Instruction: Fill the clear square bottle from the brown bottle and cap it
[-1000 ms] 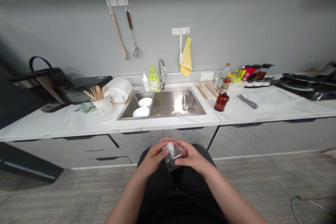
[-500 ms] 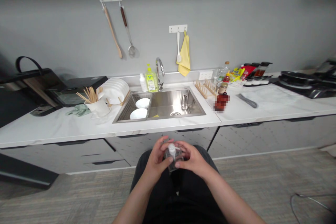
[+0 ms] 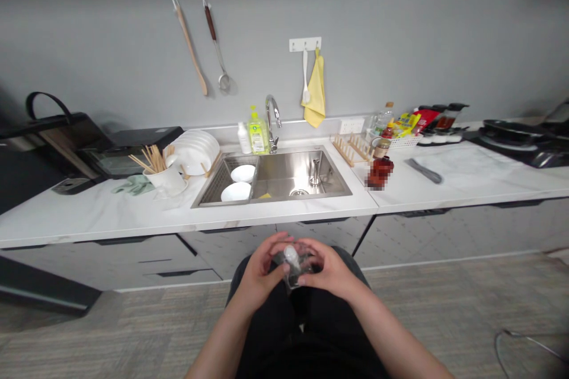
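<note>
A small clear pump bottle (image 3: 292,266) with a white pump top is held in front of my lap, just short of the counter's front edge. My left hand (image 3: 265,269) curls round its left side, thumb against the front. From the other side my right hand (image 3: 326,269) grips it, the thumb low on the front and the fingers behind. The bottle's far side and base are partly covered by my fingers.
Beyond the hands is a steel sink (image 3: 306,192) with white bowls (image 3: 236,192) in its left basket. A green soap bottle (image 3: 258,133) stands behind it by the faucet (image 3: 272,121). A chopstick holder (image 3: 164,180) is on the left, a blurred red-brown bottle (image 3: 380,173) on the right.
The view has shifted slightly. Both hands stay on the pump bottle, with the left thumb moved a little up and left.
</note>
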A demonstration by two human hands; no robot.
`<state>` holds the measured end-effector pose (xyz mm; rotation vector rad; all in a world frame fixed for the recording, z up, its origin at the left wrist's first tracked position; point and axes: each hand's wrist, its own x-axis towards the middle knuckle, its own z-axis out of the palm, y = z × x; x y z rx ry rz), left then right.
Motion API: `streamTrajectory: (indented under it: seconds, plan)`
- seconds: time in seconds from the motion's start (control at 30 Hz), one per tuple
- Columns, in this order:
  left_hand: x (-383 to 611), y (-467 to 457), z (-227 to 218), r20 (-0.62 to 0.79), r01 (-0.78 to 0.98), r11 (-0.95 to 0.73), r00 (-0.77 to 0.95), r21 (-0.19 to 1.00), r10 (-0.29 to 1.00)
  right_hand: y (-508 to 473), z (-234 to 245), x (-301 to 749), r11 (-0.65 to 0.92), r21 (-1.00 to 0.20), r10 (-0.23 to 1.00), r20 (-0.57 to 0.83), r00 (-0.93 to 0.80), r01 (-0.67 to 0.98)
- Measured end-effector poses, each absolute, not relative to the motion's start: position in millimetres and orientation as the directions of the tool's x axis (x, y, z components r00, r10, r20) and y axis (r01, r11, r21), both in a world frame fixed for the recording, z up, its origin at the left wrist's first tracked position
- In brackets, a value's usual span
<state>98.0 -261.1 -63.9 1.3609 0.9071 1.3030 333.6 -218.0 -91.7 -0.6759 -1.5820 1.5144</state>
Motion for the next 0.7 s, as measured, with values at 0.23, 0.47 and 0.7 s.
streamTrajectory:
  seconds: [0.23,0.47,0.7]
  plan:
    - [103,-261,-56,0.257,0.011,-0.26,0.109,0.966,0.96,-226,-85,329,0.157,-0.976,0.804,0.214,-0.555,-0.149]
    - [98,-273,-44,0.266,-0.041,-0.263,0.138,0.964,0.954,-225,-83,337,0.138,-0.976,0.828,0.207,-0.521,-0.168]
    - [104,-273,-39,0.257,0.04,-0.267,0.164,0.963,0.952,-231,-77,331,0.181,-0.972,0.79,0.235,-0.566,-0.151]
